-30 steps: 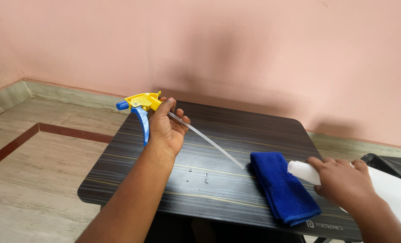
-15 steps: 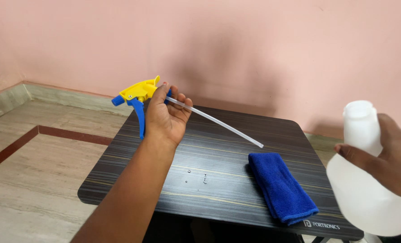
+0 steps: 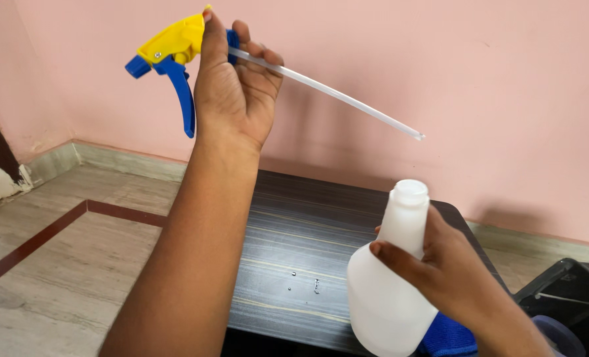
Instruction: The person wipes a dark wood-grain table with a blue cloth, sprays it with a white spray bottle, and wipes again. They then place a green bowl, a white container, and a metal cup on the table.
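My left hand is raised high and grips a yellow and blue spray trigger head. Its long clear dip tube slants down to the right, with the tip in the air above the bottle. My right hand holds a white plastic bottle upright over the right side of the dark striped table. The bottle's neck is uncapped. A folded blue cloth lies on the table, mostly hidden behind the bottle and my right hand.
A few water drops sit on the tabletop near its front. A black bin stands on the floor at the right. A pink wall runs close behind the table, and a tiled floor with a dark red stripe lies to the left.
My left hand has lifted the trigger head well above the table. My right hand has picked the bottle up off the table and brought it upright toward the middle, under the tube's tip.
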